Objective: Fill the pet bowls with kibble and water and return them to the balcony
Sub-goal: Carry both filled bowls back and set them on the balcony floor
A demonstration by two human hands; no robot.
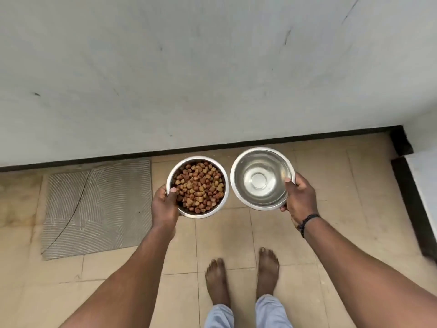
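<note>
I hold two steel bowls side by side above the tiled floor, close to the wall. My left hand (165,204) grips the near left rim of the kibble bowl (218,196), its thumb hooked over the edge; brown and tan kibble (201,185) fills the bowl. In my right hand (300,197), the water bowl (238,176) is held by its right rim with the thumb inside the edge. Clear water lies in it, and the round base shows through.
A pale wall (212,79) with a black skirting strip (189,150) runs across ahead. A grey ribbed mat (94,209) lies on the beige tiles to the left. A dark step edge (411,204) borders the right. My bare feet (243,275) stand below the bowls.
</note>
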